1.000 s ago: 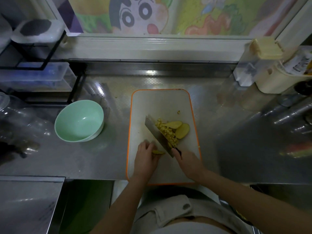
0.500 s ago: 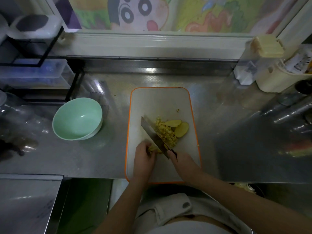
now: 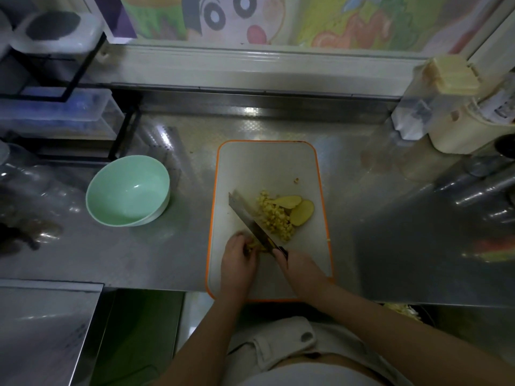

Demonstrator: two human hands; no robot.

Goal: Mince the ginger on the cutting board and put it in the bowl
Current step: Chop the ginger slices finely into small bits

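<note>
Your left hand point(image 3: 238, 260) has its fingers curled down over a small piece of ginger point(image 3: 254, 245), pinning it to the cutting board point(image 3: 264, 162). Your right hand point(image 3: 299, 267) is wrapped round the handle of the knife point(image 3: 249, 217). The blade runs away from that hand on a slant, and its near end sits right against the piece you are holding.

On the far side of the blade from your left hand lies a pile of minced ginger point(image 3: 274, 215), already cut small. Touching that pile, further out from your right hand, are two whole slices point(image 3: 302, 212), uncut. A few stray bits sit beyond them on the board.

I judge you about midway through the mincing: the held piece and both slices need chopping, and the pile may want another pass.

The green bowl point(image 3: 117, 185) stands well out to the left of your left hand, off the board, with no ginger in it, so the transfer is not yet begun.

For writing, a container point(image 3: 501, 104) far beyond your right hand carries a printed label, too blurred to read. The cartoon picture point(image 3: 231, 15) on the wall ahead shows no legible words.
</note>
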